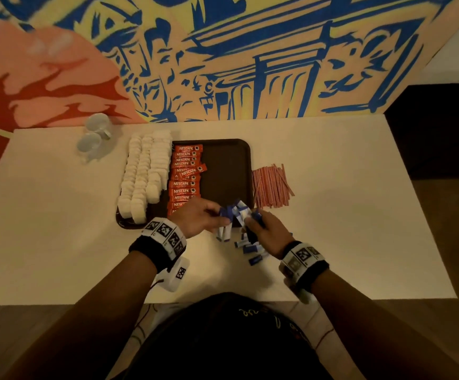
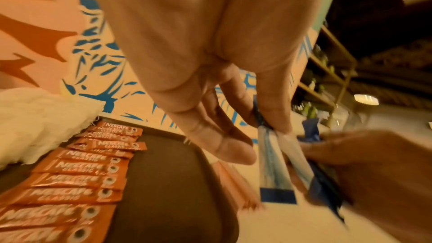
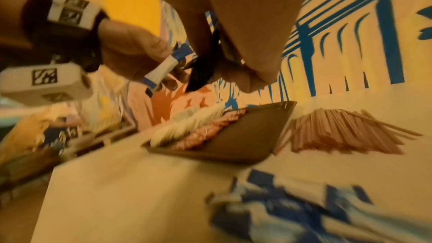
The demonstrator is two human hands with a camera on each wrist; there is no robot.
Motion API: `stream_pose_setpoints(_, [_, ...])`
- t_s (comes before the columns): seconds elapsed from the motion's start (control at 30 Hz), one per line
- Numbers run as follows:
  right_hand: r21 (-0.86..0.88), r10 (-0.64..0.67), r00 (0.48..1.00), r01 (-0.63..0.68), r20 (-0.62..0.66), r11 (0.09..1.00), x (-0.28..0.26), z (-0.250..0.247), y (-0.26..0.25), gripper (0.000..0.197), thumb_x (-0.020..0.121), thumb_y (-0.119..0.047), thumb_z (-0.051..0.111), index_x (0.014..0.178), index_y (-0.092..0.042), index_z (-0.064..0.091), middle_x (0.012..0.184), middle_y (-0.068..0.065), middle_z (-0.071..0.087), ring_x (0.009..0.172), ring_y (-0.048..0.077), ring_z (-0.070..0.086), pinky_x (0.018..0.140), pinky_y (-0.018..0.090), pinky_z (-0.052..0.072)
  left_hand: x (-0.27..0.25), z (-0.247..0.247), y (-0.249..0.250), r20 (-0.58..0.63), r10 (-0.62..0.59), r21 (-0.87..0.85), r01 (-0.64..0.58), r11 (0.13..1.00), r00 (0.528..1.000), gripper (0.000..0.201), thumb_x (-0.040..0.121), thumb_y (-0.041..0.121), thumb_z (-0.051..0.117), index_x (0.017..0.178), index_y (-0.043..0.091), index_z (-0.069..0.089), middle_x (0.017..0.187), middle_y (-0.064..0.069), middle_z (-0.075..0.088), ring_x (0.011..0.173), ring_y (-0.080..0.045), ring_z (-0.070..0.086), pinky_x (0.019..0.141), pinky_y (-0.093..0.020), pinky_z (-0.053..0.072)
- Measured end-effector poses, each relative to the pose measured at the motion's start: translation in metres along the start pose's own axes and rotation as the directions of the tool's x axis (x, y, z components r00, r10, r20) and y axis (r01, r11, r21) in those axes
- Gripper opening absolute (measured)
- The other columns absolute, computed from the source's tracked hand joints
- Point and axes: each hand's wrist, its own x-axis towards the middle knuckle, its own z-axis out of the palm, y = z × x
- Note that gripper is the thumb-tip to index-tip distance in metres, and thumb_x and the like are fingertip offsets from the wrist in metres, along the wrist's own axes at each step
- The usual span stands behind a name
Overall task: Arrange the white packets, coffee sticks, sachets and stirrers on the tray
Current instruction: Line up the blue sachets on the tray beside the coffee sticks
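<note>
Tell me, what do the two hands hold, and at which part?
The left hand pinches blue-and-white sachets near their upper ends. The right hand grips more of these sachets; at which part cannot be told.

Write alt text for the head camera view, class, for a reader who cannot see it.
Two hands, left hand and right hand, hold blue-and-white sachets above a white table. Behind them a dark tray carries white packets and orange coffee sticks; striped stirrers lie to its right.

Left hand (image 1: 198, 216) and right hand (image 1: 270, 229) close together, fingers pinched, forearms converging.
</note>
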Motion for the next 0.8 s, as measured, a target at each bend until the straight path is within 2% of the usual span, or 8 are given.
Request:
stream_pose_setpoints(0.07, [0.098, -0.033, 0.999, 0.031, 0.019, 0.995, 0.01, 0.0, -0.015, 0.024, 0.108, -0.023, 0.049, 0.101, -0.004, 0.061, 0.085, 0.013, 0.066, 0.077, 0.02, 0.061, 0.079, 0.041, 0.051, -0.006, -0.01, 0.014, 0.011, 0.048, -0.135, -0.046, 0.99, 0.999, 0.008, 0.089, 0.017, 0.074, 0.096, 0.019, 0.074, 0.086, 0.003, 0.075, 0.082, -0.012, 0.072, 0.072, -0.02, 0.058])
stream_pose_setpoints(0.2, [0.36, -0.025, 0.997, -0.004, 0.075, 0.933, 0.029, 0.004, -0.051, 0.021, 0.109, -0.016, 0.045, 0.119, -0.01, 0.062, 0.1, 0.004, 0.071, 0.086, 0.01, 0.07, 0.084, 0.026, 0.055, -0.009, -0.028, 0.031, -0.157, 0.1, -0.277, -0.141, 0.951, 0.983, 0.01, 0.088, 0.006, 0.073, 0.093, 0.014, 0.072, 0.087, -0.001, 0.076, 0.079, -0.013, 0.073, 0.065, -0.02, 0.057])
stream_pose_setpoints(0.33, [0.632, 0.042, 0.992, -0.107, 0.117, 0.768, 0.046, 0.015, -0.086, 0.028, 0.108, -0.016, 0.045, 0.131, -0.017, 0.059, 0.116, 0.016, 0.073, 0.101, 0.033, 0.073, 0.086, 0.049, 0.058, -0.01, -0.051, 0.037, -0.322, 0.182, 0.031, -0.182, 0.983, 0.929, 0.008, 0.087, 0.017, 0.076, 0.093, 0.012, 0.074, 0.083, -0.003, 0.074, 0.066, -0.008, 0.068, 0.057, -0.011, 0.048])
stream_pose_setpoints(0.43, [0.644, 0.033, 0.994, -0.093, 0.104, 0.76, 0.055, 0.024, -0.114, 0.029, 0.11, -0.028, 0.039, 0.132, -0.022, 0.058, 0.111, 0.013, 0.072, 0.091, 0.025, 0.072, 0.083, 0.049, 0.058, -0.013, -0.068, 0.042, -0.375, 0.238, 0.212, -0.167, 0.963, 0.896, 0.01, 0.086, 0.026, 0.075, 0.093, 0.019, 0.076, 0.083, 0.006, 0.073, 0.072, -0.008, 0.066, 0.065, -0.017, 0.047])
stream_pose_setpoints(0.57, [0.567, 0.012, 0.999, -0.032, 0.039, 0.823, 0.07, 0.04, -0.142, 0.041, 0.11, -0.044, 0.034, 0.137, -0.019, 0.053, 0.104, 0.006, 0.07, 0.077, 0.012, 0.069, 0.07, 0.033, 0.051, -0.015, -0.089, 0.044, -0.465, 0.243, 0.233, -0.147, 0.961, 0.851, 0.011, 0.085, 0.021, 0.072, 0.094, 0.018, 0.078, 0.087, 0.003, 0.074, 0.079, -0.01, 0.066, 0.074, -0.026, 0.052])
stream_pose_setpoints(0.63, [0.553, -0.011, 1.0, 0.004, 0.009, 0.833, 0.074, 0.045, -0.155, 0.044, 0.109, -0.045, 0.035, 0.138, -0.016, 0.052, 0.098, 0.003, 0.07, 0.073, 0.009, 0.068, 0.066, 0.03, 0.05, -0.017, -0.097, 0.044, -0.499, 0.256, 0.215, -0.168, 0.962, 0.828, 0.007, 0.084, 0.02, 0.073, 0.089, 0.018, 0.077, 0.084, 0.004, 0.073, 0.073, -0.005, 0.063, 0.069, -0.02, 0.047])
stream_pose_setpoints(0.73, [0.615, -0.035, 0.999, 0.028, 0.0, 0.788, 0.078, 0.05, -0.166, 0.039, 0.11, -0.039, 0.039, 0.137, -0.015, 0.053, 0.104, 0.005, 0.072, 0.085, 0.014, 0.072, 0.069, 0.034, 0.056, -0.021, -0.109, 0.04, -0.528, 0.253, 0.117, -0.226, 0.967, 0.81, 0.003, 0.083, 0.02, 0.077, 0.083, 0.018, 0.075, 0.072, 0.007, 0.064, 0.062, -0.002, 0.058, 0.056, -0.007, 0.042])
stream_pose_setpoints(0.8, [0.652, -0.035, 0.999, 0.018, 0.014, 0.758, 0.078, 0.054, -0.171, 0.037, 0.11, -0.032, 0.042, 0.139, -0.012, 0.052, 0.107, 0.006, 0.072, 0.087, 0.017, 0.073, 0.067, 0.033, 0.059, -0.021, -0.117, 0.032, -0.51, 0.235, 0.007, -0.27, 0.963, 0.827, 0.006, 0.082, 0.022, 0.079, 0.083, 0.017, 0.074, 0.072, 0.001, 0.066, 0.06, -0.012, 0.063, 0.061, -0.019, 0.052])
